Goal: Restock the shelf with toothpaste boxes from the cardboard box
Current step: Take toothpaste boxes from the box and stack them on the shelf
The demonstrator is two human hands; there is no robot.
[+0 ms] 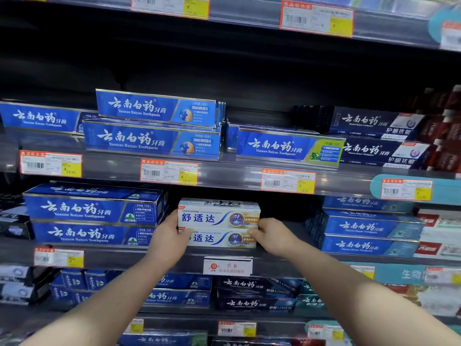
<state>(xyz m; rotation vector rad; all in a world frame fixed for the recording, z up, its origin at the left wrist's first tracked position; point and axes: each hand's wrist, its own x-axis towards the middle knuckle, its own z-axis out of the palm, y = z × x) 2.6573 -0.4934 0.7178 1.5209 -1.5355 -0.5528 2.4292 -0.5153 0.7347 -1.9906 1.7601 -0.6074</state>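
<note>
**Head view.** Two white toothpaste boxes (219, 217), stacked one on the other with their long printed faces outward, stand at the front edge of the shelf (119, 255), in a gap about midway along it. Both forearms reach forward and upward from the lower corners of the frame and converge on the stack. The left hand (172, 237) grasps the stack's left end; its thumb lies across the front face of the lower box, and the fingers pass behind, out of sight. The right hand (273, 236) grasps the right end, fingertips curled onto the fronts of the boxes where the two meet. Blue toothpaste boxes (92, 211), also two high, stand just beside the left hand. A further blue stack (361, 228) stands apart to the right. A white card (228, 265) hangs on the shelf's front edge below the white stack.
</note>
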